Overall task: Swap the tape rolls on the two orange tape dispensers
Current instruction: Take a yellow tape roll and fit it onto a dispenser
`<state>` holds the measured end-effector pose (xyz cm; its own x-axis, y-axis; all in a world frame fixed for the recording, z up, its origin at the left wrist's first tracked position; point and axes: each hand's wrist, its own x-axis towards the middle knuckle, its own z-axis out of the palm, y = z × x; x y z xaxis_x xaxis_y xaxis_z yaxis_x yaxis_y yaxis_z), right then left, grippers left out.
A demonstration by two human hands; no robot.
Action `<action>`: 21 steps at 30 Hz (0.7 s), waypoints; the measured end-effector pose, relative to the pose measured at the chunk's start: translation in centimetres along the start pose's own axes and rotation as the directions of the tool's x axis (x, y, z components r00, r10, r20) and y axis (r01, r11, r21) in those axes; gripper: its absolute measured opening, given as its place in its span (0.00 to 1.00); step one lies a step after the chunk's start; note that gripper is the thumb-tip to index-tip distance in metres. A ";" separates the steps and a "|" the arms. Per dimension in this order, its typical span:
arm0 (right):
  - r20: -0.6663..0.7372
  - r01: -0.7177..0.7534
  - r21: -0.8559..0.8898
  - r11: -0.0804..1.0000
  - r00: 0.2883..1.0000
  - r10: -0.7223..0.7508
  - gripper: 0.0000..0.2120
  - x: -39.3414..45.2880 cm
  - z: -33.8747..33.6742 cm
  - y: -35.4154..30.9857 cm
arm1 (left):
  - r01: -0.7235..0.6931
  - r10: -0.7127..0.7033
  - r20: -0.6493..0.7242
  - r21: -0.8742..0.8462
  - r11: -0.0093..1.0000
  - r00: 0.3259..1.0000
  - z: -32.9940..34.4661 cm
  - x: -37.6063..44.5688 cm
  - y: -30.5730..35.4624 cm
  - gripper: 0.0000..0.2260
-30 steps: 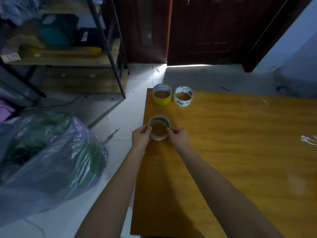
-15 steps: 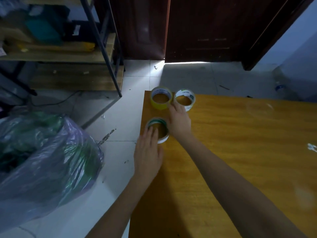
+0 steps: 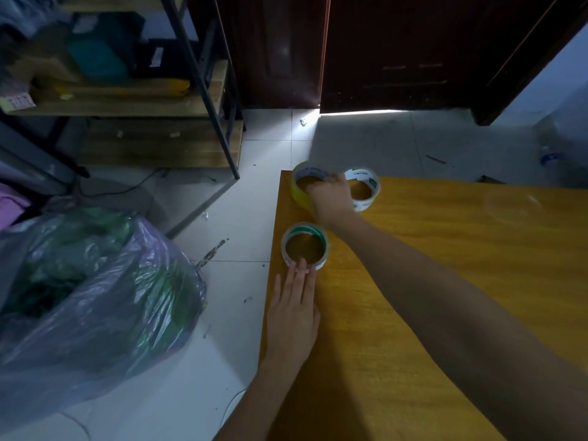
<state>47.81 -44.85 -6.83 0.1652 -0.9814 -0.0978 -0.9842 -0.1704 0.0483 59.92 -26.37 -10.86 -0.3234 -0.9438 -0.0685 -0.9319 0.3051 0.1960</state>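
Observation:
Three tape rolls lie flat near the far left corner of the orange-brown table (image 3: 445,281). The yellow roll (image 3: 299,189) is at the corner, with my right hand (image 3: 331,198) curled over its right rim, fingers gripping it. A white roll (image 3: 366,186) sits just right of that hand. Nearer me lies a clear roll with a green core (image 3: 304,245). My left hand (image 3: 294,310) rests flat on the table, fingers straight, fingertips touching that roll's near edge. No orange dispenser is in view.
A large translucent plastic bag (image 3: 95,297) full of stuff stands on the floor to the left. A metal-framed wooden shelf (image 3: 143,103) with boxes is at back left. Dark wooden doors (image 3: 397,49) stand behind. A clear round lid (image 3: 512,203) lies on the table's far right.
Both hands let go of the green-core roll. My right hand reached forward onto the yellow roll; my left hand slid back and now lies flat behind the green-core roll.

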 end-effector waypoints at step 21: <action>-0.200 -0.229 0.363 0.903 0.928 0.315 0.12 -15.3 -0.6 3.3 | 0.015 -0.024 -0.048 -0.180 0.984 0.999 -3.4 11.1 -0.5 0.27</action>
<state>42.05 -30.41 -4.60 -0.1442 -0.9819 0.1231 -0.9499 0.1026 -0.2951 57.31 -37.45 -8.43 -0.2930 -0.9557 -0.0265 -0.8919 0.2633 0.3677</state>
